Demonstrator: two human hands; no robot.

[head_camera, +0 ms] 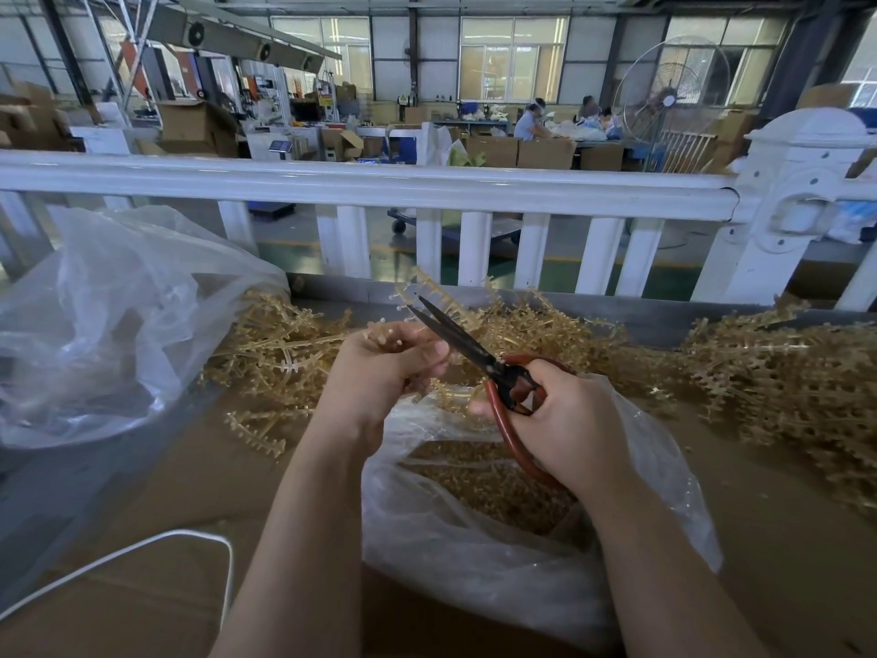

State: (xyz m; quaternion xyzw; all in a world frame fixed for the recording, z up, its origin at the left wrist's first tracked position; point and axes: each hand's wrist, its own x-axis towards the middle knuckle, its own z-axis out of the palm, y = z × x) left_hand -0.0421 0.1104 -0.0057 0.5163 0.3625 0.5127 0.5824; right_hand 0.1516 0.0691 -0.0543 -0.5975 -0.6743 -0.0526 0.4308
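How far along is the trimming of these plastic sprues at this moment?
Done: cut pieces lie in the clear bag. In hand: the left hand holds one sprue, and the right hand grips the scissors. Left: the big sprue pile looks uncut.

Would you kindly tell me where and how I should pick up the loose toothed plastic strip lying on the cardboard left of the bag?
Probably by its long stem, pinched from above near one end: the toothed strip lies flat on the cardboard, and its short side pegs look too small to hold.
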